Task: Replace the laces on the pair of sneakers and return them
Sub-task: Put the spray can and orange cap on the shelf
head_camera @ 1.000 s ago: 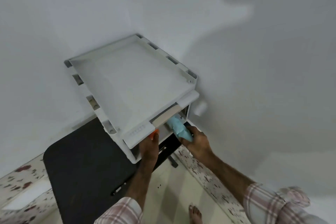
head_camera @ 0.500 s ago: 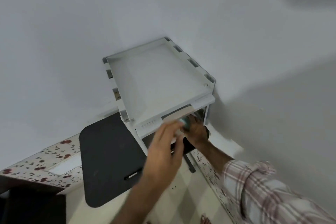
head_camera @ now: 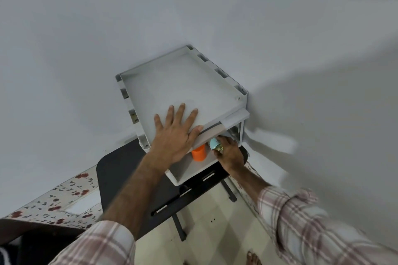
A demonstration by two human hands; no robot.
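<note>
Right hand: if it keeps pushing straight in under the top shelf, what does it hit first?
Probably the rack's metal frame behind the right hand, which grips a light-blue object; depth inside is unclear.

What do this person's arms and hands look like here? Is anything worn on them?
Both hands are bare: no gloves, rings or watch visible on the left hand or the right hand. Each arm wears a plaid shirt sleeve in pale pink, white and grey checks, the left sleeve and the right sleeve, pushed up so the forearms show.
</note>
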